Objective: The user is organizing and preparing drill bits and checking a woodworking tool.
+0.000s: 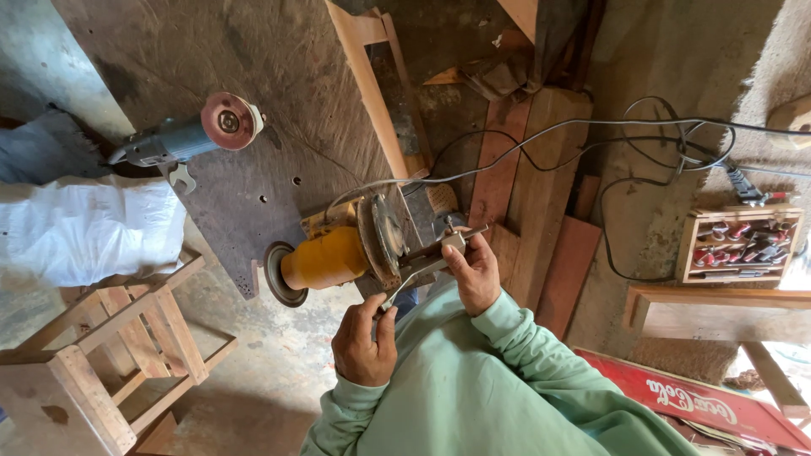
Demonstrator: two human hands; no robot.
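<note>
Both hands are at the tabletop's near edge, working a long metal blade. Left hand: fingers together, pinched on the blade's lower end. Right hand: fingers wrapped on the upper end of the blade, which runs slantwise between the hands, its middle just beside or against the grinding wheel; can't tell if they touch. Wheel sits on the yellow grinder, lying sideways with a dark disc at its left end, partly overhanging the tabletop edge.

Open room: tight. Grinder left of the hands, green sleeves and body right under them, stacked planks just to the right. Free space mostly on the tabletop's upper-left part.

Tabletop is a dark, rough, worn board with a few drilled holes. Angle grinder with a reddish disc lies at its left edge, well apart from the hands, a wrench just beside it. Wooden frame leans across the top. Cable runs from the grinder over the planks to the right.

Room: dusty concrete floor, wooden stool lower left, white sack left, small wooden tray of bits right, red sign lower right.
</note>
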